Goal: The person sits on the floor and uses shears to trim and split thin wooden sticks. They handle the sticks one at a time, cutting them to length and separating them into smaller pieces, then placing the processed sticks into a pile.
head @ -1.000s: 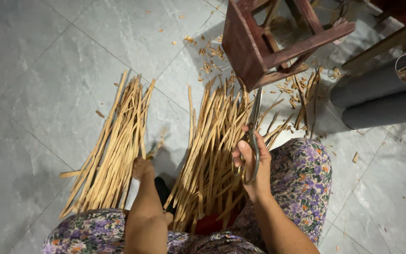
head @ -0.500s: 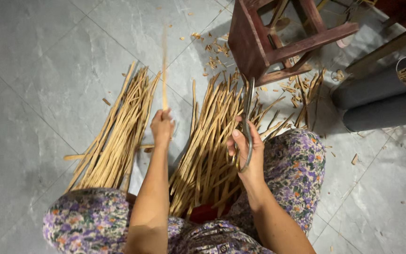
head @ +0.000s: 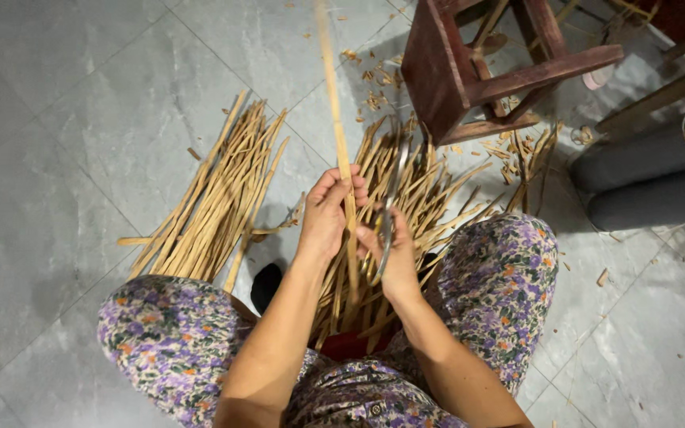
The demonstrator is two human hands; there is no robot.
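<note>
Above the grey tiled floor (head: 65, 158), between flowered knees, the left hand (head: 325, 214) has its fingers wrapped tight round a long bamboo strip (head: 334, 111) that stands nearly upright, reaching out of the top of the view. Just beside it, the right hand (head: 394, 254) is clenched on a curved metal blade (head: 390, 202), which lies against the strip. Split bamboo lies in two heaps below: one pile (head: 216, 198) to the left, another (head: 430, 182) under the hands. A dark red wooden stool (head: 485, 67) stands beyond.
</note>
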